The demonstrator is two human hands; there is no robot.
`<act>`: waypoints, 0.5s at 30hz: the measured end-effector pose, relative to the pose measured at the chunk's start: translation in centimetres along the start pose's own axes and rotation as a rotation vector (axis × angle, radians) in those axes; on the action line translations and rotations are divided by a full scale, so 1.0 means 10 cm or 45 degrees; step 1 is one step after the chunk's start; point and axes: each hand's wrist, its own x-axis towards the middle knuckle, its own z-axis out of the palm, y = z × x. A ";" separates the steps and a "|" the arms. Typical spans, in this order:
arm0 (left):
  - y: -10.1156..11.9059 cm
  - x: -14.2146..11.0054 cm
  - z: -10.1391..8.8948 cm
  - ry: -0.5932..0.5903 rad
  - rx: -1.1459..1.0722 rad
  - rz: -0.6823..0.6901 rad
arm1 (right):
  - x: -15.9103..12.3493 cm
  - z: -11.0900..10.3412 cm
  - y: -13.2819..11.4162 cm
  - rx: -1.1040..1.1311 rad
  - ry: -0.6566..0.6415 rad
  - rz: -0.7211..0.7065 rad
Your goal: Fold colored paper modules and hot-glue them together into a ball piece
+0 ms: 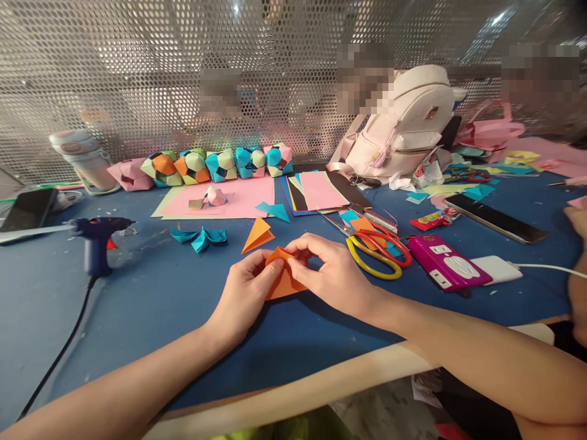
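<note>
A piece of orange paper is held between my two hands just above the blue table. My left hand pinches its left side, thumb on top. My right hand grips the upper right part with thumb and fingers near the peak. Beyond my fingers lies a folded orange paper piece. Left of it rest folded teal paper pieces, and a teal triangle sits a little farther back. Scissors with yellow and red handles lie right of my right hand.
A glue gun with a black cord stands at left. Several paper balls line the back, behind pink sheets. At right are a purple power bank, a phone, paper scraps and a white backpack. Another person's arm shows at the right edge.
</note>
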 end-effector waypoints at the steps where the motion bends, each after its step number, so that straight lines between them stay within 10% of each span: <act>1: 0.01 0.00 0.00 0.013 0.013 0.002 | 0.00 0.00 0.00 -0.009 -0.002 -0.004; 15: -0.03 0.02 -0.01 0.027 -0.115 -0.060 | 0.03 -0.06 0.00 0.014 -0.097 0.065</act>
